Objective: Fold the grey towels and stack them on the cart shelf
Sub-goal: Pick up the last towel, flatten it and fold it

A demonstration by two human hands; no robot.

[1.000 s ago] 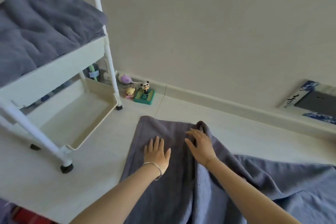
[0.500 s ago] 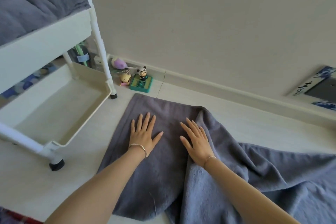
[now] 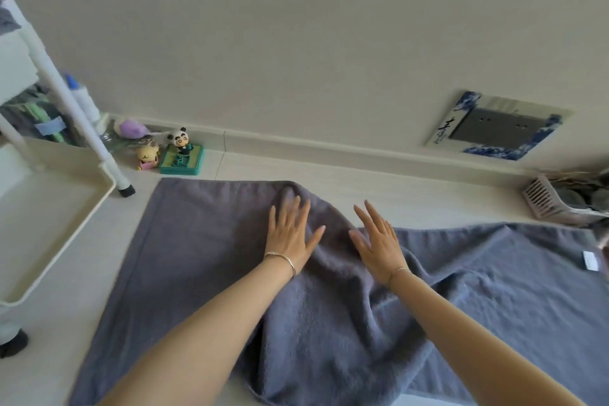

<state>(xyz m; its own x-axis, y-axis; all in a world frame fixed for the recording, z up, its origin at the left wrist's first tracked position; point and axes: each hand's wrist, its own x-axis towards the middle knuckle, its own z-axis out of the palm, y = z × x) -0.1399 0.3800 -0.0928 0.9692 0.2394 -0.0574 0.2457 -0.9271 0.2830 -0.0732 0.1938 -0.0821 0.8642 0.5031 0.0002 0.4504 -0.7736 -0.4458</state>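
From the head camera, a grey towel (image 3: 197, 257) lies spread on a pale, smooth floor (image 3: 395, 194), just beside a white cart (image 3: 69, 208) on the left. The cloth is thick, nubby terry with a flat woven band along its left and far edges. Its left part lies flat and rectangular. Down the middle a doubled layer bunches into soft ridges, and the right part stretches away rumpled, with a small white label (image 3: 590, 260) near its far end.

The left hand (image 3: 290, 236) lies palm down on the towel, fingers straight and slightly spread, holding nothing. A thin metal bangle (image 3: 283, 259) circles its wrist. The right hand (image 3: 375, 241) lies the same way just beside it, flat on the raised fold, fingers straight and apart, with a fine chain (image 3: 397, 272) at the wrist.

The cart has round white posts, black feet and a shallow lower tray with rounded corners and a smooth wall. Against the baseboard behind it stand a small panda figure (image 3: 180, 141) on a green base, a yellow figure (image 3: 147, 156) and a glossy purple lump (image 3: 131, 127). On the plain wall to the right sits a dark rectangular panel (image 3: 497, 125) in a blue-and-white patterned border. A pink slotted plastic basket (image 3: 543, 198) lies at the far right.
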